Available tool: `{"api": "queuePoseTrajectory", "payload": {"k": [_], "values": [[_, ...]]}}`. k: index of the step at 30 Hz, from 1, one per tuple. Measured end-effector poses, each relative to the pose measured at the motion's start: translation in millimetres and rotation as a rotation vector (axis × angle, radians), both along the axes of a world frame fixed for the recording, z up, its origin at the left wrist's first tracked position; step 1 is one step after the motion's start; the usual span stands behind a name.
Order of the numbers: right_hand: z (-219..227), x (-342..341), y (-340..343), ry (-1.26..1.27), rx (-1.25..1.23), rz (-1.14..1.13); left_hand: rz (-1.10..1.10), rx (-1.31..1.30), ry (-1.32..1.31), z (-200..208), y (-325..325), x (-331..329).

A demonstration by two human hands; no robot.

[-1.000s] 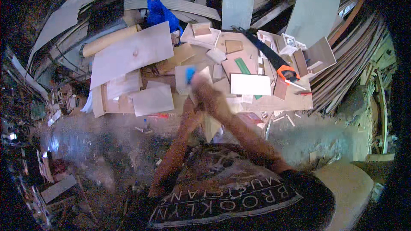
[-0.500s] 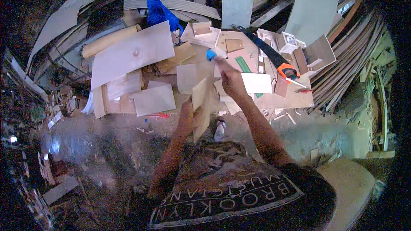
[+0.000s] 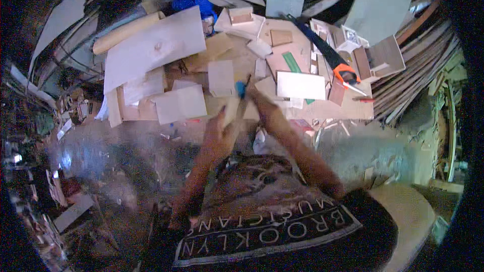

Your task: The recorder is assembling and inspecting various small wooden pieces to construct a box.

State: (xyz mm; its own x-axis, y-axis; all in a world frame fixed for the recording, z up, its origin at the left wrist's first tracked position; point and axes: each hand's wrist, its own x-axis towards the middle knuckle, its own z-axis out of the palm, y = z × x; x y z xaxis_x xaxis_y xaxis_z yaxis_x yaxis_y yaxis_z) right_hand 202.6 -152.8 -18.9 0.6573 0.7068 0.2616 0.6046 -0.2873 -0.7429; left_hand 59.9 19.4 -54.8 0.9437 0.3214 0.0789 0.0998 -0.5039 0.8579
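My left hand [image 3: 217, 138] is closed on a thin wooden board [image 3: 236, 112] at the near edge of the worktable, seen almost edge-on and blurred. My right hand [image 3: 259, 103] grips a small blue object [image 3: 241, 89] right at the board's top end; motion blur hides its exact kind. A pale square panel [image 3: 221, 76] lies just beyond my hands. Right of my right hand is a white rectangular panel [image 3: 301, 85], lying across a green strip [image 3: 291, 62].
A handsaw with an orange handle [image 3: 346, 74] rests at the right, beside small white box-like pieces [image 3: 349, 38]. A large plywood sheet [image 3: 156, 48] and a blue bag [image 3: 189, 0] are at the left. Long strips [image 3: 418, 75] are stacked at far right.
My right hand has drawn the blue object nearer, down to the board's end. The board has turned more edge-on in my left hand. My view has shifted slightly.
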Motion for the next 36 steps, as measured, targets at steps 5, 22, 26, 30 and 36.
{"api": "queuePoseTrajectory", "payload": {"k": [5, 22, 26, 30, 36], "values": [[-70.5, 94.9, -67.9, 0.184, -0.077, -0.439, 0.141, -0.607, -0.108, 65.4, 10.4, 30.6], [15.9, 133.7, 41.9, 0.769, 0.390, 0.205, 0.348, -0.408, -0.162, 45.0, 32.8, 98.4], [27.3, 150.1, 42.2, 0.685, 0.258, 0.204, 0.268, -0.326, -0.187, 62.6, 31.4, 115.4], [-4.6, 169.7, 35.6, 0.892, 0.475, 0.082, 0.191, -0.250, 0.083, 110.6, 31.4, 123.6], [-2.7, 192.4, 14.4, 1.030, 0.819, -0.205, 0.101, -0.237, 0.305, 124.8, 60.5, 104.4]]}}
